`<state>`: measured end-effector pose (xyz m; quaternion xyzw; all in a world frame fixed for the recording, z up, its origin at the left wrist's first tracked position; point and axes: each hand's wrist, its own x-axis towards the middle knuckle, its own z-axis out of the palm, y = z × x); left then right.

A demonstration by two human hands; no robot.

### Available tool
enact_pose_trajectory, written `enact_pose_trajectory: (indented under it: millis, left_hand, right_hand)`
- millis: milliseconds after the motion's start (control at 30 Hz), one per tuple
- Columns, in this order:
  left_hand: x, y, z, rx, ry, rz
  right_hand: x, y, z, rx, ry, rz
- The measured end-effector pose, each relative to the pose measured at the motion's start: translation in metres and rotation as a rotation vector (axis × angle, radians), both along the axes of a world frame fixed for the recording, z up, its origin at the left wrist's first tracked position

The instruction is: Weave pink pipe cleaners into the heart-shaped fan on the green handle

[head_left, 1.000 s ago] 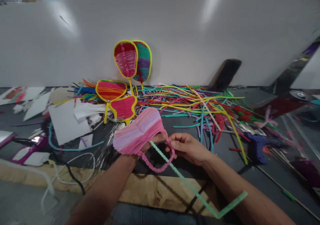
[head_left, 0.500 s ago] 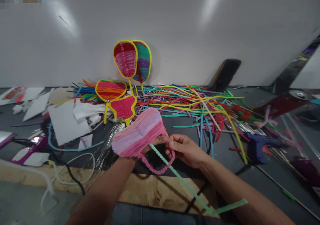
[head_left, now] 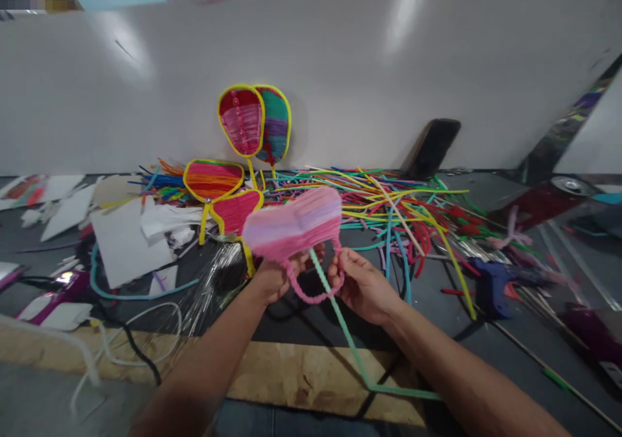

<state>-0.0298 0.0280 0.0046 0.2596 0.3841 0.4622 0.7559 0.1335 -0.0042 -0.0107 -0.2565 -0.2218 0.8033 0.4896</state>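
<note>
A pink and lilac fan-shaped piece [head_left: 296,222] is held up over the table's front part. Under its left edge is my left hand [head_left: 273,280], closed on it, with part of the fingers behind the piece. My right hand [head_left: 357,281] pinches a pink twisted strand [head_left: 311,300] that loops below the piece. A light green stem [head_left: 347,333] runs down from the piece, behind the loop, and bends to the right near the front edge.
Colourful fans [head_left: 241,120] lean on the white wall behind. Pipe cleaners [head_left: 359,194] are heaped at the back. A phone [head_left: 432,147], a blue glue gun [head_left: 493,288] and a red can [head_left: 539,201] lie rightward. White card [head_left: 129,239] and cables [head_left: 131,340] are left.
Both hands have shifted with the pink piece, which has moved up and to the right and turned flatter. The green stem's bent end has swung left and hangs more level.
</note>
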Motion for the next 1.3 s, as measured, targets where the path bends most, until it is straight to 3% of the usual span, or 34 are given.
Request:
enact_pose_trajectory:
  millis: [100, 200, 433, 833, 1100, 1300]
  left_hand:
    - [-0.006, 0.008, 0.005, 0.053, -0.142, 0.024]
    - [-0.012, 0.012, 0.009, 0.017, -0.224, -0.014]
    - [-0.005, 0.006, 0.006, 0.077, -0.001, -0.041]
    - [-0.004, 0.005, 0.010, 0.063, 0.002, -0.109]
    - [-0.008, 0.009, 0.010, 0.093, 0.048, -0.030]
    - [-0.011, 0.011, 0.007, 0.040, 0.029, -0.065]
  right_hand:
    - [0.006, 0.007, 0.002, -0.036, 0.018, -0.118]
    - [0.010, 0.011, 0.000, -0.021, -0.019, -0.125]
    - [0.011, 0.012, 0.000, 0.040, -0.096, -0.116]
    - [0.011, 0.009, 0.003, 0.037, -0.130, -0.083]
    - [0.018, 0.012, 0.002, 0.043, -0.130, 0.058]
    - [0.019, 0.013, -0.002, 0.083, -0.180, -0.003]
